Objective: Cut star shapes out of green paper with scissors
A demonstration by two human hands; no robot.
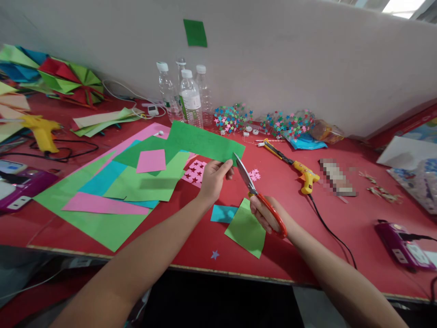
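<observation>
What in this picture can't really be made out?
- Head view: a blurred patch on the red table hides whatever lies there.
- Purple device: cut off by the left edge.
- Right hand fingers: partly hidden by the scissors handles.
- Bottles: labels too small to read.

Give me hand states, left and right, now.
Left hand: closed, pinching the green paper sheet.
Right hand: closed on the orange-handled scissors, blades open at the paper's edge.
</observation>
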